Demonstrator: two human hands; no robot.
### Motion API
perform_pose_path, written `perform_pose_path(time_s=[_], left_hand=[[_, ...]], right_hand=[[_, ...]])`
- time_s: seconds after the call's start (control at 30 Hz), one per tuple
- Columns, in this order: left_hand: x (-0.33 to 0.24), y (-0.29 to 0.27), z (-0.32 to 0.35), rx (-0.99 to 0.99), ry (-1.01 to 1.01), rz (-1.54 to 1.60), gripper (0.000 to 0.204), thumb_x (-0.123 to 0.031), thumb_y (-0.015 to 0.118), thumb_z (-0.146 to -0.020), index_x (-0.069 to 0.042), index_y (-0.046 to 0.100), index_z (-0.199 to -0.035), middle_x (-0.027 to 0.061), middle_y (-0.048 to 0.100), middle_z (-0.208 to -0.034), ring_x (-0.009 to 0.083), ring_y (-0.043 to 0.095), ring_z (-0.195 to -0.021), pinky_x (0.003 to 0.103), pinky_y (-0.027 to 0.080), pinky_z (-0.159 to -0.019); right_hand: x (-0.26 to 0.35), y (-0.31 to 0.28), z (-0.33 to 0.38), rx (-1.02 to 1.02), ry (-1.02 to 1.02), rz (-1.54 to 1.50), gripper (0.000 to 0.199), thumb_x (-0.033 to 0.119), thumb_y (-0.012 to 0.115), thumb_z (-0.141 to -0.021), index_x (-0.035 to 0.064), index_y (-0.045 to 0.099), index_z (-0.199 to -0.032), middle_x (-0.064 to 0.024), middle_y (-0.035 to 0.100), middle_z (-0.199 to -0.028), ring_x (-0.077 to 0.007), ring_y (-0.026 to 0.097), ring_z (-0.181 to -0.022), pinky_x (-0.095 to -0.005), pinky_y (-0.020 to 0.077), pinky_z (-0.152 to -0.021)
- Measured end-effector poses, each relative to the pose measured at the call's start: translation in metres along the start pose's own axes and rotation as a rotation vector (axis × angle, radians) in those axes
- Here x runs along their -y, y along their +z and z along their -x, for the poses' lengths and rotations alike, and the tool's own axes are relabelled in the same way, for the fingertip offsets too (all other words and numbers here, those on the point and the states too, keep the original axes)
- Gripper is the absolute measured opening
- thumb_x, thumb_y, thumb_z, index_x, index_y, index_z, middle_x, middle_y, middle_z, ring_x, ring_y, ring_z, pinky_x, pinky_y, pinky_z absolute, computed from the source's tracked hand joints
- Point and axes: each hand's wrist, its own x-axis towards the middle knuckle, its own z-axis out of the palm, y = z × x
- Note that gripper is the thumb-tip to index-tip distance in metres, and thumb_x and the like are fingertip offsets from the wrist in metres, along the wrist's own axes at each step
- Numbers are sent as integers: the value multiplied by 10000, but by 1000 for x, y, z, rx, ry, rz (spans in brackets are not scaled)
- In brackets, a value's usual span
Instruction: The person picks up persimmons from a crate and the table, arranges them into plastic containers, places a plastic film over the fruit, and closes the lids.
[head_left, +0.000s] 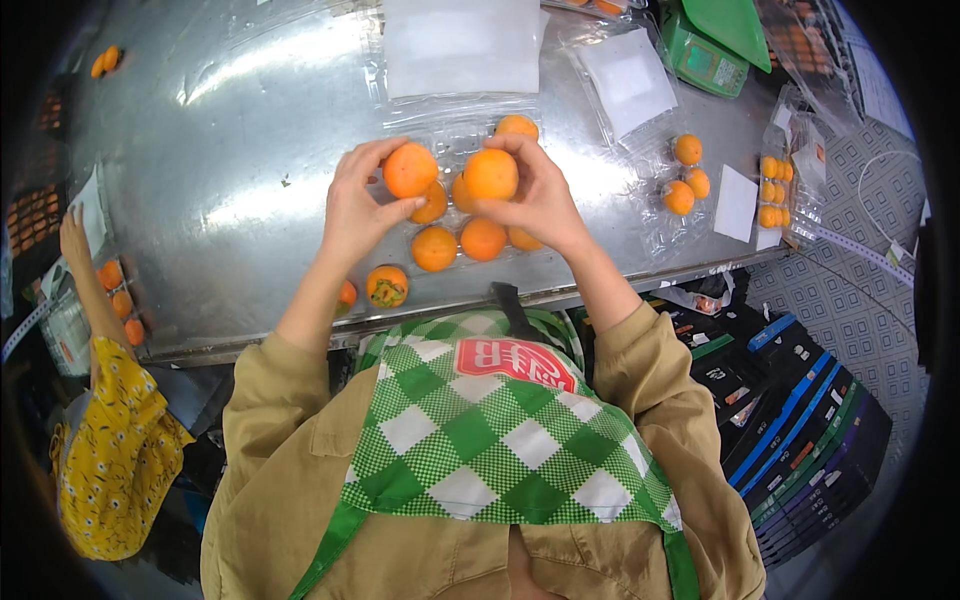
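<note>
My left hand (355, 200) is closed round an orange persimmon (410, 170), thumb on the near side and fingers on the far side. A second persimmon (491, 175) sits in the grip of my right hand (543, 200), close beside the first. Both are held above a clear plastic tray (455, 130), where several more persimmons (434, 248) lie, some partly covered by my hands. Just outside the tray's near left corner, a persimmon with its leafy cap up (387, 286) rests on the metal table (250, 180), with another partly hidden by my left forearm.
White sheets (462, 50) lie on clear trays at the far side. A green scale (705, 50) stands far right, near a tray with three persimmons (679, 197). Stacked dark crates (800, 430) are at lower right. At left, a person in a yellow sleeve (115, 450) reaches over the table.
</note>
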Motion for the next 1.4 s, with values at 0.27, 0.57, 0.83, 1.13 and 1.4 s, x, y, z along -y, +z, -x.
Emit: perform_pose_path(time_s=[0.27,0.57,0.83,1.13,1.4], left_hand=[[10,-1,-31,-6,133,-357,635,-10,783,-595,-92,579,-1192,84,584,-1186,306,517,-1038,374,437,-924],[13,7,-29,42,148,-344,616,50,717,-617,-74,570,-1202,94,549,-1209,308,500,-1075,387,448,-936],[6,6,-21,5,216,-215,584,8,682,-711,-56,536,-1273,117,530,-1273,286,542,-1118,377,462,-939],[-47,34,16,123,-224,942,641,32,635,-853,-46,358,-1425,88,514,-1172,150,581,-1032,266,481,-892],[-45,49,26,54,-199,896,591,37,655,-836,-45,415,-1370,77,509,-1153,142,583,-1020,273,500,-868]], right_hand=[[9,-4,-52,55,-262,701,552,153,798,-654,65,576,-1152,-80,619,-1074,-212,598,-984,-307,493,-836],[19,-14,-46,244,-83,-135,573,-15,713,-719,1,494,-1248,-73,535,-1207,-182,534,-1139,-336,459,-987],[26,-15,-34,331,-56,-207,609,-21,692,-709,4,473,-1277,-84,513,-1254,-202,520,-1174,-357,432,-1022],[30,1,-3,212,-174,-185,540,32,660,-771,20,501,-1287,-90,515,-1265,-211,496,-1196,-360,446,-1001],[32,1,7,158,-142,-46,481,14,604,-824,28,533,-1299,-97,529,-1272,-194,548,-1121,-328,441,-975]])
